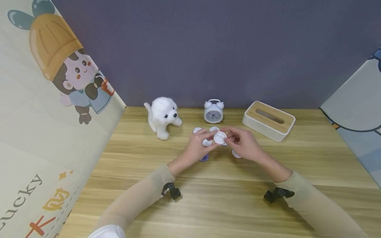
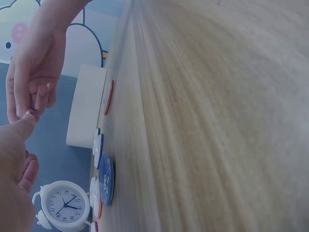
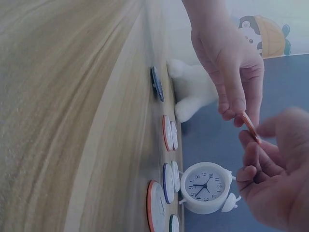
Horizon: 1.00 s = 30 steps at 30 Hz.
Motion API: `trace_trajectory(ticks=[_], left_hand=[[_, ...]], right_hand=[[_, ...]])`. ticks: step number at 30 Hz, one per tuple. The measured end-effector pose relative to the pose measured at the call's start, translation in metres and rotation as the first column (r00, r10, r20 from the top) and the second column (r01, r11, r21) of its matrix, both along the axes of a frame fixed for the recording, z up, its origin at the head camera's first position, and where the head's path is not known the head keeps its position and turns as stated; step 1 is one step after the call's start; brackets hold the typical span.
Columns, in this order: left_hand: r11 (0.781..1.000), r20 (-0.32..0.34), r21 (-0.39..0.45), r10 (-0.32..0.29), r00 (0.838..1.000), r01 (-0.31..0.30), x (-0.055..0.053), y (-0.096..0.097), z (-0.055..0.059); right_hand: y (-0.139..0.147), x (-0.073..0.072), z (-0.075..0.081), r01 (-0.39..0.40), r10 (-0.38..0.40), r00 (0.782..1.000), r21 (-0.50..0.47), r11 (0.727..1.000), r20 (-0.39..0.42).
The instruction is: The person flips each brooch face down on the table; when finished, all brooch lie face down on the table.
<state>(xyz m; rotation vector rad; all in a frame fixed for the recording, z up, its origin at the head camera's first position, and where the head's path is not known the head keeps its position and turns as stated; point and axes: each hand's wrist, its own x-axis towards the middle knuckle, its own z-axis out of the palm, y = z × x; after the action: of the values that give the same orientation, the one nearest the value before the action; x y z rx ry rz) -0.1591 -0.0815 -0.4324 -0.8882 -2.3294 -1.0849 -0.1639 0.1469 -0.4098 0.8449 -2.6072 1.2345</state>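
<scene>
Over the table, both hands hold one round white disc (image 1: 220, 138) by its edges. My left hand (image 1: 197, 146) pinches its left side between thumb and fingers. On the other side, the thumb and fingers of my right hand (image 1: 246, 144) grip the right edge. The right wrist view shows the disc edge-on with an orange-red rim (image 3: 250, 127). Beneath and around the hands lie several similar white discs with coloured rims, among them one near the right hand (image 1: 236, 154). A blue-purple disc (image 1: 204, 158) lies below the left hand, patterned side up.
Behind the discs stands a white twin-bell alarm clock (image 1: 213, 113). A white plush dog (image 1: 163, 116) sits to its left. At the right is a white tissue box (image 1: 265, 127) with a wooden lid. A dark wall (image 1: 190, 53) closes off the wooden table's (image 1: 214, 208) far edge.
</scene>
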Motion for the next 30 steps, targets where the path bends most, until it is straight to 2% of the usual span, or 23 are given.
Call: trace_trajectory(ticks=[4, 10, 18, 26, 30], left_hand=[[0.999, 0.043, -0.041, -0.003, 0.999, 0.005, 0.000, 0.000, -0.002], [0.994, 0.130, -0.104, -0.024, 0.991, 0.037, 0.001, -0.001, -0.006], [0.974, 0.217, -0.217, -0.014, 0.976, 0.063, 0.002, 0.000, -0.012], [0.942, 0.200, -0.328, -0.007, 0.980, 0.073, 0.002, 0.002, -0.018], [0.941, 0.187, -0.324, -0.035, 0.982, 0.095, 0.001, 0.003, -0.022]], right_hand=[[0.003, 0.000, -0.002, -0.032, 0.032, 0.999, 0.033, 0.999, 0.004], [0.006, 0.001, -0.006, -0.035, 0.041, 0.998, 0.125, 0.992, -0.043], [0.007, 0.002, -0.013, -0.055, 0.054, 0.998, 0.188, 0.981, 0.014], [0.007, 0.004, -0.021, -0.085, 0.087, 0.996, 0.248, 0.965, 0.002], [0.008, 0.003, -0.026, -0.100, 0.107, 0.994, 0.274, 0.957, -0.013]])
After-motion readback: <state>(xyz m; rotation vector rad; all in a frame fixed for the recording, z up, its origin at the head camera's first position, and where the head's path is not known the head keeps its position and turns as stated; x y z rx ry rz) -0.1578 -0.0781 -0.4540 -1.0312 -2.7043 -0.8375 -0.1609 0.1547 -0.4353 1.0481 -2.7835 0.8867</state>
